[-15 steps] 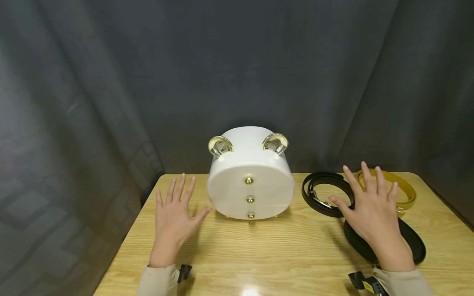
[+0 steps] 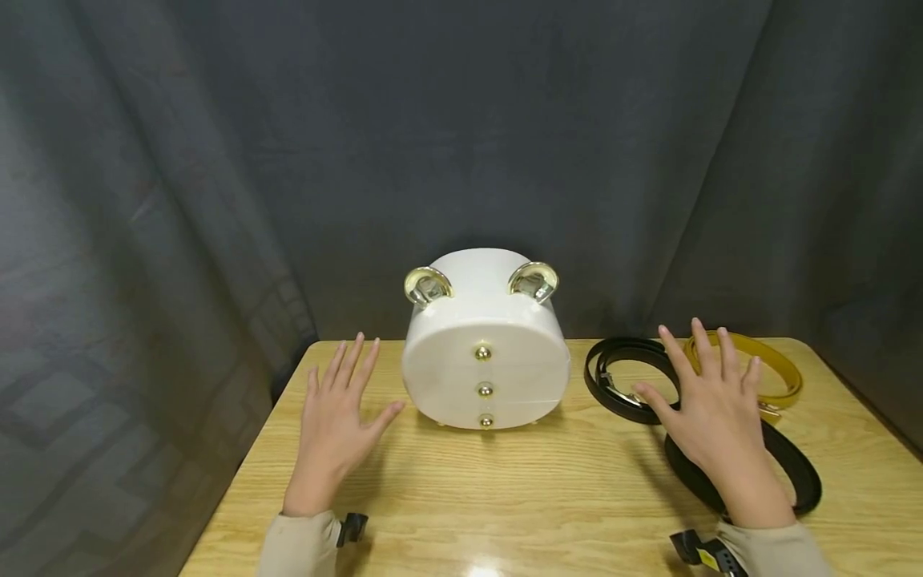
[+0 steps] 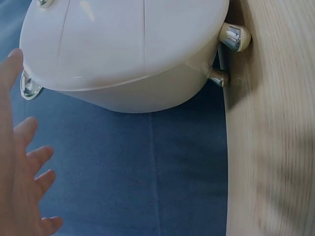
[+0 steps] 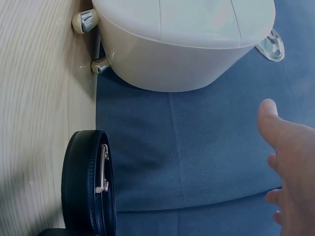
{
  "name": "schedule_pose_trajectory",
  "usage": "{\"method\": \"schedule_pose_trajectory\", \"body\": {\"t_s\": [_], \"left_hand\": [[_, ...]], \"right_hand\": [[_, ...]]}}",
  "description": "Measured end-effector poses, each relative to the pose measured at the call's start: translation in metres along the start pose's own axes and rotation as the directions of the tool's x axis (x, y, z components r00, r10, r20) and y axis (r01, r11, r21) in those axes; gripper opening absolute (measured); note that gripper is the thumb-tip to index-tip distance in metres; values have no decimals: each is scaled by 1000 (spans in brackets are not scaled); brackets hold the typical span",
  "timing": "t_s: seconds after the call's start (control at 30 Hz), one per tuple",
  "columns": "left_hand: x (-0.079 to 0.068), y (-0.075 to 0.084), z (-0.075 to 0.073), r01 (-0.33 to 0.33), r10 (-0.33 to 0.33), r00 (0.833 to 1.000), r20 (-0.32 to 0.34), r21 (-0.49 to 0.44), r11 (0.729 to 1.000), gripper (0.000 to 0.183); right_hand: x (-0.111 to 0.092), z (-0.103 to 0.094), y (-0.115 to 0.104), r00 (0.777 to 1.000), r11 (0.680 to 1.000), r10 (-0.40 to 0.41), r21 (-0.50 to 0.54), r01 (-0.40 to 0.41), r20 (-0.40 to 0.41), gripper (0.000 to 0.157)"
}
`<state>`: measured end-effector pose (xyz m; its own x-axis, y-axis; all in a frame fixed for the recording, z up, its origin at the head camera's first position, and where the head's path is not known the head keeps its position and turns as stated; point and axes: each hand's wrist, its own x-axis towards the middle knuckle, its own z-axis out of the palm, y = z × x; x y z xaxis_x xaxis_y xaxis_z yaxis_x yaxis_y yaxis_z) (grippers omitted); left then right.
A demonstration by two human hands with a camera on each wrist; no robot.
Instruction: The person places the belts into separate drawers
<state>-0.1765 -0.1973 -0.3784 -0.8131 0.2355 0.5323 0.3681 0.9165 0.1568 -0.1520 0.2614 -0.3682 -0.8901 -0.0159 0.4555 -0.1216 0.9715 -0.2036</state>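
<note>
A white rounded box with gold ear shapes on top, a column of gold knobs down its front and small gold feet stands at the back middle of the table. To its left my left hand is held up with fingers spread, its thumb pointing toward the box, touching nothing. My right hand, likewise spread, hovers over the coiled belts at the right. Behind it lie a black belt with a metal buckle and a yellow belt; another black belt is partly hidden under the wrist.
The wooden table ends at a back edge just behind the box and belts. A dark grey curtain hangs behind it and along both sides. Black straps with small devices sit at both wrists, over beige sleeves.
Both hands have shifted very slightly to the left, fingers still spread. The box and belts stay where they were on the table; the head view has moved a little.
</note>
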Motion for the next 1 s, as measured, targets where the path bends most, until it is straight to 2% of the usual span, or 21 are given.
{"method": "schedule_pose_trajectory", "body": {"t_s": [0.23,0.33,0.43,0.57,0.73,0.9,1.0], "left_hand": [[8,-7,7,-33,34,999,19,-79,996,84],[9,-9,11,-39,43,999,21,-154,987,82],[10,-11,17,-56,60,998,8,-262,964,78],[14,-10,23,-56,61,998,-2,-426,903,73],[21,-8,29,-38,47,999,0,-611,791,69],[29,-7,37,-25,44,999,7,-719,694,60],[33,-7,42,10,19,999,29,-763,646,56]], "right_hand": [[-2,3,-4,1000,1000,17,14,-16,-7,88],[-3,5,-6,1000,1000,16,20,-15,-20,88],[-4,6,-8,1000,1000,10,22,-9,-28,88],[-5,6,-9,1000,1000,1,21,-1,-32,87],[-4,3,-10,999,1000,1,27,0,-42,89],[-2,2,-10,998,999,-1,40,3,-59,91],[0,1,-11,997,998,-11,54,15,-80,91]]}}
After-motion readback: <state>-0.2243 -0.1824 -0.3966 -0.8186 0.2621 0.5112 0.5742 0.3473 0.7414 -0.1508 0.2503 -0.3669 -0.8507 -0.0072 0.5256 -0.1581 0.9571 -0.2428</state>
